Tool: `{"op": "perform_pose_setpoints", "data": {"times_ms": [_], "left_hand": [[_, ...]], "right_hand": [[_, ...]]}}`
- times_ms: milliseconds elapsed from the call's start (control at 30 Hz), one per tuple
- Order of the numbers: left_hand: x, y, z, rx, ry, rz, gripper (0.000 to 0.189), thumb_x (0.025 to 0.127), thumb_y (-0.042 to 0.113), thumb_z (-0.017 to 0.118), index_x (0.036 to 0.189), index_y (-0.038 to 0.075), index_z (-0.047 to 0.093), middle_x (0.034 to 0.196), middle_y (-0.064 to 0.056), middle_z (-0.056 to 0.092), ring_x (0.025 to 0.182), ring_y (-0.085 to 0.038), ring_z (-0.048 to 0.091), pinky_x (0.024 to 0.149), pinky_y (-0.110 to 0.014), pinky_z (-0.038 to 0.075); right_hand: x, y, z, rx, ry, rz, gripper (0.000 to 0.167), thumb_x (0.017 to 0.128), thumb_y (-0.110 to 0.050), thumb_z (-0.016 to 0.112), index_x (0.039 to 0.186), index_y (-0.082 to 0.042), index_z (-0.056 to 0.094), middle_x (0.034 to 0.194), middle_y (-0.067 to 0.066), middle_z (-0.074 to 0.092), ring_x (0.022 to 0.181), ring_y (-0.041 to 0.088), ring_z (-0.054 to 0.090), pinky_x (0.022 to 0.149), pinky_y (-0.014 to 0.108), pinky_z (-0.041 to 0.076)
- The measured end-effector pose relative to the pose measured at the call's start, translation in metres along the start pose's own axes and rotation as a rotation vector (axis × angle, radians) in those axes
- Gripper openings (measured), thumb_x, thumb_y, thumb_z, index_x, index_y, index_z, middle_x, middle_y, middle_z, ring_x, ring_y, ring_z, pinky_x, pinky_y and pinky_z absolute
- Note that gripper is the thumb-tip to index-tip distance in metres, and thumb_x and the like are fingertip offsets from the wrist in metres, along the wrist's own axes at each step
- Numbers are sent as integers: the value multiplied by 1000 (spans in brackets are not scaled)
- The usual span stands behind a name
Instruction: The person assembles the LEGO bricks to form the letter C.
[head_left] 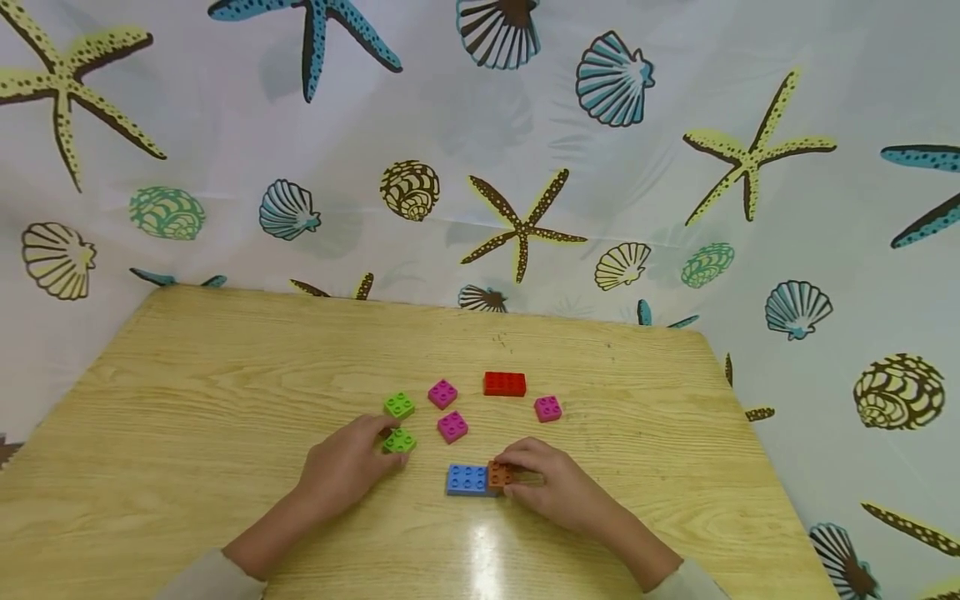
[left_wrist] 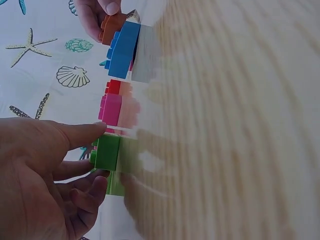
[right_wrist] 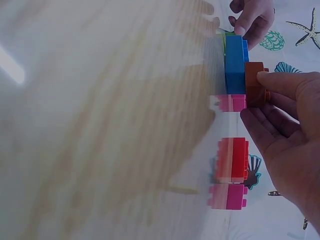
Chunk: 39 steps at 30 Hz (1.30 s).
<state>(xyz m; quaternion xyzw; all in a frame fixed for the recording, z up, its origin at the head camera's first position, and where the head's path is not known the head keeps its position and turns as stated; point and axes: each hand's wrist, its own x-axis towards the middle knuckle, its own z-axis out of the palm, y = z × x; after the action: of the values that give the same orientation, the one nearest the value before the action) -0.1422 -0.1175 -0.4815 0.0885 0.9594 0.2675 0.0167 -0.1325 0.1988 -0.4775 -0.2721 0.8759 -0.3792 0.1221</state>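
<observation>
My left hand (head_left: 347, 463) has its thumb and a finger at opposite sides of a lime-green toy building brick (head_left: 400, 441) lying on the table. A second green brick (head_left: 399, 405) lies just beyond it. With thumb and fingers, my right hand (head_left: 558, 483) pinches an orange-brown brick (right_wrist: 254, 82), which sits on the right end of a longer blue brick (head_left: 467, 480). In the right wrist view the blue brick (right_wrist: 235, 65) rests flat on the table. Whether the orange-brown brick is fully pressed down, I cannot tell.
Two magenta bricks (head_left: 452, 426) lie between the green ones and a red brick (head_left: 505, 383) farther back. Another magenta brick (head_left: 548, 408) is at the right. A curtain (head_left: 360, 242) printed with shells and starfish hangs behind the wooden table (head_left: 225, 367).
</observation>
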Motion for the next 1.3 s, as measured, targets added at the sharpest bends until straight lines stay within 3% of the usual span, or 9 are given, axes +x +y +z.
{"op": "perform_pose_setpoints", "data": {"times_ms": [267,600,900,1000,1133,1233,1300], "left_hand": [[0,0,2,5,-13,11,47,89,31,78,131,13,66,124,-11,69,110,-30,68,79,-48,57],[2,2,4,3,-41,17,45,89,22,75,132,17,66,125,-10,68,108,-25,68,74,-44,56],[1,6,2,-75,-102,32,45,91,23,75,134,23,64,137,-6,63,121,-27,62,89,-51,53],[0,9,0,-141,-122,17,46,91,23,75,135,24,63,132,-3,65,105,-21,64,84,-45,53],[-2,16,0,-227,-164,2,45,91,22,76,134,25,64,108,5,66,78,-13,53,68,-34,44],[-5,22,1,-264,-189,13,44,91,22,75,133,26,64,101,8,62,72,-13,49,63,-31,40],[-7,24,2,-265,-194,37,43,92,23,75,133,27,65,107,10,63,72,-12,49,63,-30,40]], "right_hand": [[-1,0,-1,-4,4,-16,37,96,-19,71,132,-17,66,132,-4,60,123,17,58,101,37,51],[0,-1,-1,-11,4,-25,36,96,-18,70,132,-16,66,132,-4,60,123,18,58,101,36,51],[1,-2,-1,-13,1,-38,36,96,-16,71,132,-14,67,130,-3,61,122,18,59,99,37,52],[0,-3,-1,-13,0,-41,36,96,-15,71,131,-14,67,130,-3,61,121,18,59,99,36,52],[0,-5,-2,-10,-2,-41,35,96,-14,71,131,-15,68,130,-4,61,121,17,59,98,36,53],[0,-5,-3,-5,0,-41,35,96,-14,71,131,-15,68,130,-4,61,121,17,58,99,38,52],[0,-5,-2,-8,1,-46,35,96,-15,70,131,-14,68,130,-4,61,122,17,58,99,38,52]]}}
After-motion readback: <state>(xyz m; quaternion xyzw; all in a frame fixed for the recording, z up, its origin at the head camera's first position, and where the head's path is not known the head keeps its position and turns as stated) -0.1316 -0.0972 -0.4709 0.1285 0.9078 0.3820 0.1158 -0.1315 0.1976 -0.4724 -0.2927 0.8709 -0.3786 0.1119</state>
